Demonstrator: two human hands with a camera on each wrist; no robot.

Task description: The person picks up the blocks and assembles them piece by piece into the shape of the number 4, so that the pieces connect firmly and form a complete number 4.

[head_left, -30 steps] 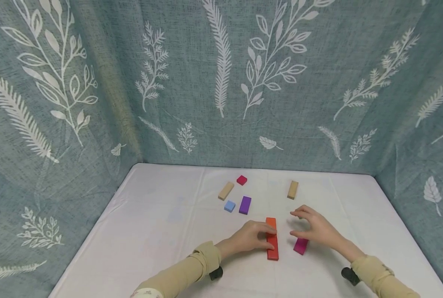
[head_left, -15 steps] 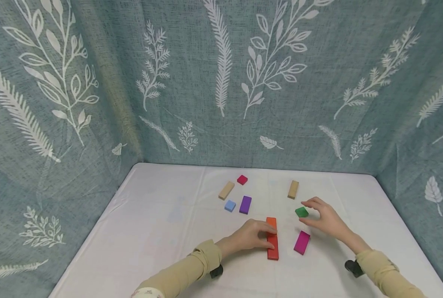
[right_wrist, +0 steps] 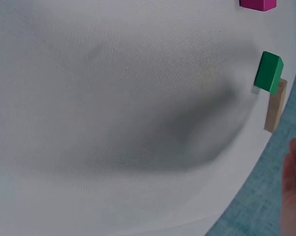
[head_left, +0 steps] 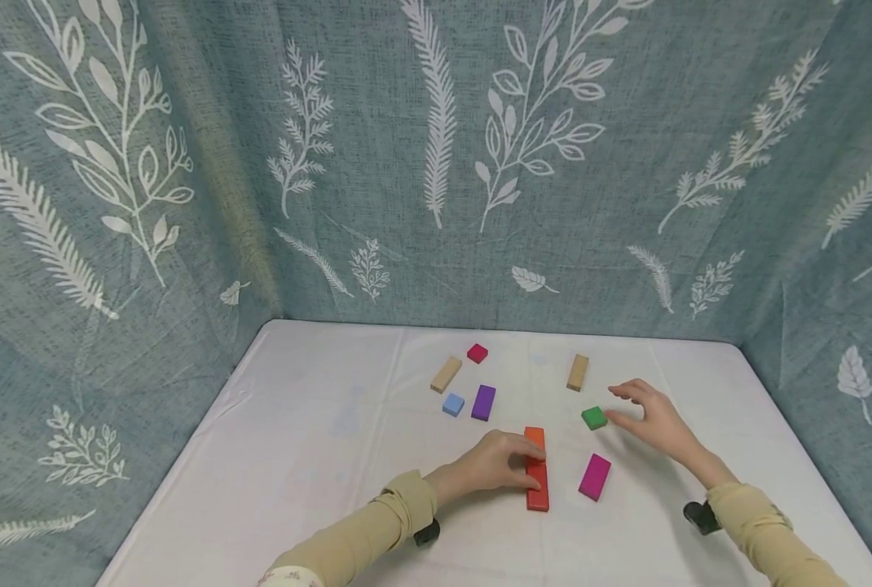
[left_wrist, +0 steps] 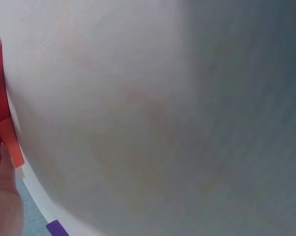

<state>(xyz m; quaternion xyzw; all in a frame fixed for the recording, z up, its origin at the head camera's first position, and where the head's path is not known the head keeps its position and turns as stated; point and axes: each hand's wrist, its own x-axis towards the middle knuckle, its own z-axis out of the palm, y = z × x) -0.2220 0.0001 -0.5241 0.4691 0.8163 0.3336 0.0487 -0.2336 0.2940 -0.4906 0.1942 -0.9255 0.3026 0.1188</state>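
An orange block and a red block lie end to end on the table. My left hand rests over them, fingertips near their joint and thumb on the red one. Whether these fingers pinch or only touch cannot be told. In the left wrist view both blocks stand at the left edge beside the fingers. My right hand hovers with relaxed fingers and nothing between them. Its thumb is close to a green block, which also shows at the right of the right wrist view. A magenta block lies nearer, between the hands.
Farther back lie a purple block, a light blue block, a crimson block and two plain wooden blocks, one left and one right. A patterned curtain encloses the white table.
My right hand has drawn away from the magenta block, then to the right of the green block, which has come into view and now stands free. The left hand has stayed in place.
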